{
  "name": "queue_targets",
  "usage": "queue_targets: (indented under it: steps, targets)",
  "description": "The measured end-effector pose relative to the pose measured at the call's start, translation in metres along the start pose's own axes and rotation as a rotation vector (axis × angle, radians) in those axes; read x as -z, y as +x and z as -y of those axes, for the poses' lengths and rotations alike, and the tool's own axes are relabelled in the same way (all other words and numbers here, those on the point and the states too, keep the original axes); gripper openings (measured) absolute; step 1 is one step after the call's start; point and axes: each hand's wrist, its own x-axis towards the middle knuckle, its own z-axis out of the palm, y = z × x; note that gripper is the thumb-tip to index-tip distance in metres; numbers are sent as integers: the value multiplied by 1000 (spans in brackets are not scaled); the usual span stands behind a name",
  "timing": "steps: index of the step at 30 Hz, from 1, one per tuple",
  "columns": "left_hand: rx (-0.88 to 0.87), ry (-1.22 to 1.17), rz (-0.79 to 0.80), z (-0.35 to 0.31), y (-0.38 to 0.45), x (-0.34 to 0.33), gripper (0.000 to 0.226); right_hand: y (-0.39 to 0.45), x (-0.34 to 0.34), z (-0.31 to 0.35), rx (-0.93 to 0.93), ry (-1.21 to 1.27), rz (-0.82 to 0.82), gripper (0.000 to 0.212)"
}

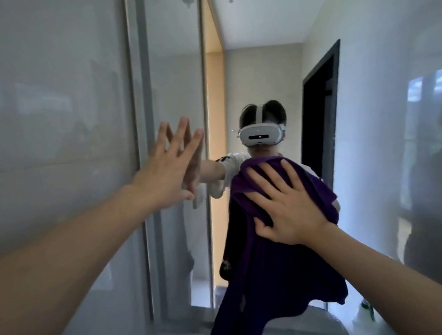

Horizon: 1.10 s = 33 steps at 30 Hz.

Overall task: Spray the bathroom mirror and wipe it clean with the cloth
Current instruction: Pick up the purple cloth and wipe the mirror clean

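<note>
No readable text, label, brand or number shows anywhere, not on the mirror [258, 57] or cloth [277, 269].

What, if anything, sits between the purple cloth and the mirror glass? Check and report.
Nothing visible does. The right hand presses the purple cloth flat against the mirror with spread fingers, the rest of the cloth hanging down over the lower edge. The left hand touches the glass near the mirror's left side, beside the cloth, not under it.
</note>
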Motion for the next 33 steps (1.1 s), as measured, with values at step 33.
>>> queue_targets:
  steps: [33]
  targets:
    - [-43,-191,-42,-218,69,33,161,-79,35,-114,-517,-101,-85,75]
